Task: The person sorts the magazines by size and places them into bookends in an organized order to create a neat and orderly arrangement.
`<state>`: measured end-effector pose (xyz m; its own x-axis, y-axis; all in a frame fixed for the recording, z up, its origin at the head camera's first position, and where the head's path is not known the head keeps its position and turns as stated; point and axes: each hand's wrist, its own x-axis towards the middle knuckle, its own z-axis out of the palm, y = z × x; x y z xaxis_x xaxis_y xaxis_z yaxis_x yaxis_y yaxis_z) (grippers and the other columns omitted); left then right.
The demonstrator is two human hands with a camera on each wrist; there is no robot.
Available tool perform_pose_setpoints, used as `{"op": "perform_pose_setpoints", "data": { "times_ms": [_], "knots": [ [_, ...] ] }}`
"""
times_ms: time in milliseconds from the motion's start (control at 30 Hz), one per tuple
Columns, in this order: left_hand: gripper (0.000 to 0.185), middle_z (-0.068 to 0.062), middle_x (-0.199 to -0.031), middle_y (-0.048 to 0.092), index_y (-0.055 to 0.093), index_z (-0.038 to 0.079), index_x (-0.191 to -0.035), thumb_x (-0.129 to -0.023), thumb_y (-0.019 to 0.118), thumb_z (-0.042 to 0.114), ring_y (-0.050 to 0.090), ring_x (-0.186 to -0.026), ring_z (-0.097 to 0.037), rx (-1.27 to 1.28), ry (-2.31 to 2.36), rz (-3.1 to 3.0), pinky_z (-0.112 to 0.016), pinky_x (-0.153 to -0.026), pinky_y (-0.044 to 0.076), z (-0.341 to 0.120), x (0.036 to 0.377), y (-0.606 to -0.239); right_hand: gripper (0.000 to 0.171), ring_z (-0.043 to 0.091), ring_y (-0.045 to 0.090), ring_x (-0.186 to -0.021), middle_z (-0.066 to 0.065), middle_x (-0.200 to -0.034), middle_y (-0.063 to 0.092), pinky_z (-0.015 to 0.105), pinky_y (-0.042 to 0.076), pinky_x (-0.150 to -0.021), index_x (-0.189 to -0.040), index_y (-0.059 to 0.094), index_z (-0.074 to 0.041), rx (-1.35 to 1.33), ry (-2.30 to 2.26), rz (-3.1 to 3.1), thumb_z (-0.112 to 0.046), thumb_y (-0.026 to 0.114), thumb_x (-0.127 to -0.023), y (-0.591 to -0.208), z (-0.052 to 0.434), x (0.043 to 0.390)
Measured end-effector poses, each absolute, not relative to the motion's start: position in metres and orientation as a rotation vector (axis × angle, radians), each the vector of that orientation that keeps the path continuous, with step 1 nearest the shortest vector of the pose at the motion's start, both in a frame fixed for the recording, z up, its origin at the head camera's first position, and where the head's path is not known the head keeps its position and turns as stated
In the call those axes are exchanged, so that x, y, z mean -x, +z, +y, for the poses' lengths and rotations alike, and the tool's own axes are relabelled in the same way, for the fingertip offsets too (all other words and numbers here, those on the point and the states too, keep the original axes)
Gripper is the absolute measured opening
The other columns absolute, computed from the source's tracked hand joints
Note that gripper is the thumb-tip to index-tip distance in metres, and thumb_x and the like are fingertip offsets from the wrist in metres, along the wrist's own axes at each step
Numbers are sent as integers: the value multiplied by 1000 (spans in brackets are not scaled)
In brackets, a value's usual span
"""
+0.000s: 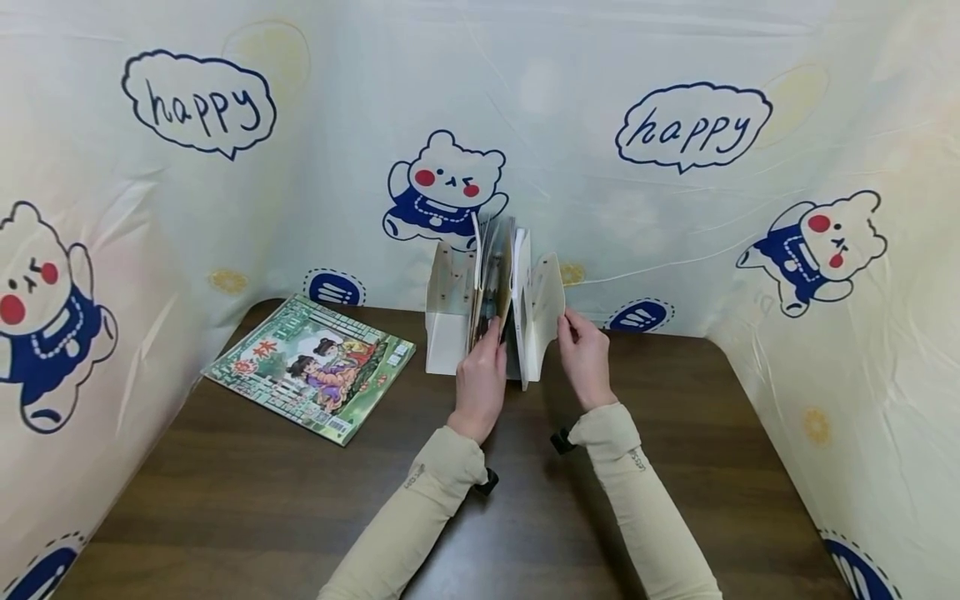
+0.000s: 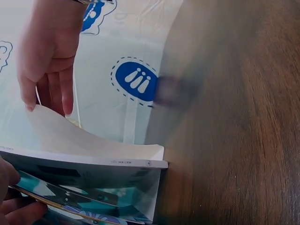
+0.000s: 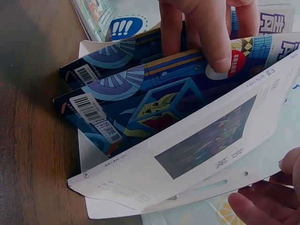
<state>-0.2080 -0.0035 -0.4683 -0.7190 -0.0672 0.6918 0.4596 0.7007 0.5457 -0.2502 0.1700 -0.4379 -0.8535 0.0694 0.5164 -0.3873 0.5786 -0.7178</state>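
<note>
Head view, centre of the frame: the left hand (image 1: 480, 379) has its grip closed on the upper edges of the magazines (image 1: 491, 287), fingers curled over them. The right wrist view shows those fingers (image 3: 213, 42) from the other side, pressed down over a glossy blue cover with fan patterns, a barcode sticker and a red round label. Just right of it, the right hand (image 1: 585, 354) pinches the outer edge of the white book (image 1: 522, 308), its grip narrow on the cover; in the left wrist view, upper left, the fingertips (image 2: 65, 101) bend that pale cover outward.

The white book (image 3: 187, 154) is plain, with a dark rectangular picture and a few characters on its face, and it leans against the blue magazines. All of them stand upright in a white file holder (image 1: 448, 321) with low curved sides, set at the back middle of the dark wooden tabletop (image 1: 225, 500).

Toward the left, well apart from the holder, a green illustrated magazine (image 1: 311, 367) lies flat. A pale cloth (image 1: 600, 67) printed with bears and "happy" bubbles rings the scene.
</note>
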Motion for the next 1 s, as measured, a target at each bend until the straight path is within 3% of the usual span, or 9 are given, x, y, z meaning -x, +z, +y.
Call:
{"op": "perform_pose_setpoints", "data": {
  "times_ms": [200, 367, 467, 700, 1000],
  "knots": [
    [35, -24, -103, 75, 63, -8, -132, -100, 68, 4, 76, -85, -37, 287, -888, -2275, -46, -67, 63, -6, 204, -469, 29, 36, 73, -92, 25, -117, 73, 49, 61, -74, -130, 69, 5, -256, 1232, -2315, -9, 61, -105, -440, 172, 250],
    [12, -20, -80, 72, 68, -5, -101, -97, 73, 6, 73, -67, -36, 286, -812, -2359, -44, -56, 60, -12, 202, -469, 29, 35, 74, -94, 23, -118, 74, 48, 61, -75, -130, 70, 4, -243, 1227, -2321, -10, 61, -105, -439, 172, 249],
    [16, -17, -69, 68, 65, -1, -85, -95, 75, 6, 70, -61, -36, 279, -817, -2434, -44, -52, 58, -15, 199, -468, 29, 35, 74, -95, 23, -118, 74, 48, 61, -76, -130, 70, 3, -237, 1233, -2321, -10, 61, -105, -439, 173, 249],
    [17, -19, -68, 67, 63, 0, -81, -97, 68, 2, 70, -61, -39, 262, -786, -2473, -47, -52, 57, -20, 198, -471, 28, 34, 73, -93, 23, -116, 74, 49, 61, -75, -129, 71, 4, -251, 1236, -2304, -8, 62, -105, -439, 172, 250],
    [19, -17, -66, 68, 62, 1, -77, -95, 71, 0, 70, -59, -38, 260, -791, -2361, -47, -51, 58, -22, 199, -479, 29, 35, 73, -93, 25, -118, 73, 49, 61, -74, -130, 70, 5, -263, 1248, -2296, -7, 61, -105, -440, 172, 250]
  ]
}}
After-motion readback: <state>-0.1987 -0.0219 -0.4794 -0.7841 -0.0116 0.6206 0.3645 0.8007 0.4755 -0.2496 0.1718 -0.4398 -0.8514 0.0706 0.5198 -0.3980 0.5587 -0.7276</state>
